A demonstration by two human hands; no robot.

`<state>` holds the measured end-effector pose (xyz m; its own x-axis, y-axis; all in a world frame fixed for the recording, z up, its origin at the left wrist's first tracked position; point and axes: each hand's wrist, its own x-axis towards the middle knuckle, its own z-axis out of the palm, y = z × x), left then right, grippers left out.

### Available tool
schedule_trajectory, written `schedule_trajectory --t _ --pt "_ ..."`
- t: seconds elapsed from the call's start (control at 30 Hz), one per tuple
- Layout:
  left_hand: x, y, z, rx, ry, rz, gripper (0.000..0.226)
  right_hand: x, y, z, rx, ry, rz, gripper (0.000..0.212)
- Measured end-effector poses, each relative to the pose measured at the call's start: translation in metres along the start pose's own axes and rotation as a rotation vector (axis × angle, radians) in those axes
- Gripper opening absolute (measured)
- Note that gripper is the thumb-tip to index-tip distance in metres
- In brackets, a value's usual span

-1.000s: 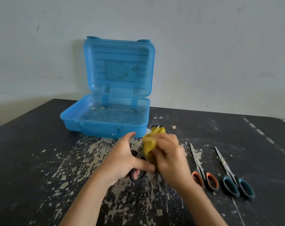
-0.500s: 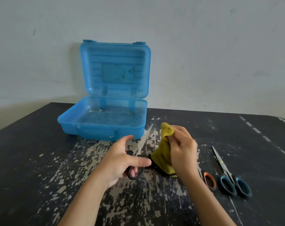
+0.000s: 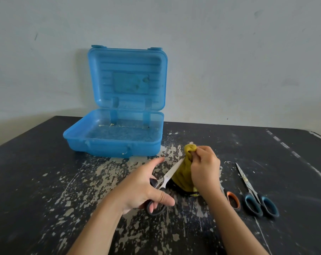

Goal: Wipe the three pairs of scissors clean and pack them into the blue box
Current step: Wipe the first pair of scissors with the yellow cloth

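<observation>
My left hand (image 3: 144,188) grips the black handles of a pair of scissors (image 3: 165,179), whose shiny blades point up and right. My right hand (image 3: 204,169) pinches a mustard-yellow cloth (image 3: 183,173) that covers the blade tips. To the right on the table lie an orange-handled pair (image 3: 233,198), mostly hidden by my right wrist, and a teal-handled pair (image 3: 255,196), blades pointing away. The blue box (image 3: 104,144) stands open behind, its lid upright against the wall and its tray holding no scissors.
The black table (image 3: 36,181) has worn, flaking paint in front of the box. A pale wall rises right behind the box. The table's far right edge shows at the upper right.
The black-handled scissors have tilted so their blades run under the cloth. My right hand has shifted right and up with the cloth along the blades. The view has risen a little.
</observation>
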<state>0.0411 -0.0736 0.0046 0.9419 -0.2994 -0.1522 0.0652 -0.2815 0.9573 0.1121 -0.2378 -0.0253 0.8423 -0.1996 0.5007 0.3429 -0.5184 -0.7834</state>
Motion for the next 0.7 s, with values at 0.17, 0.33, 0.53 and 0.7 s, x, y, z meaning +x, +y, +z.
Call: schedule_trajectory --t 0.17,0.33,0.53,0.7 --pt "0.005 -0.004 0.003 0.028 0.063 -0.014 0.110 0.000 -0.007 -0.009 0.177 -0.014 0.200 0.041" --pt "0.004 -0.003 0.002 0.063 0.108 0.027 0.109 0.000 -0.009 -0.010 0.100 -0.092 0.273 0.037" --pt "0.004 -0.005 -0.014 0.014 0.246 0.040 0.117 -0.004 -0.015 -0.011 0.049 0.049 0.518 0.041" --pt "0.002 -0.007 -0.032 -0.056 0.380 0.041 0.115 -0.039 -0.040 0.012 -0.371 0.108 -0.001 0.080"
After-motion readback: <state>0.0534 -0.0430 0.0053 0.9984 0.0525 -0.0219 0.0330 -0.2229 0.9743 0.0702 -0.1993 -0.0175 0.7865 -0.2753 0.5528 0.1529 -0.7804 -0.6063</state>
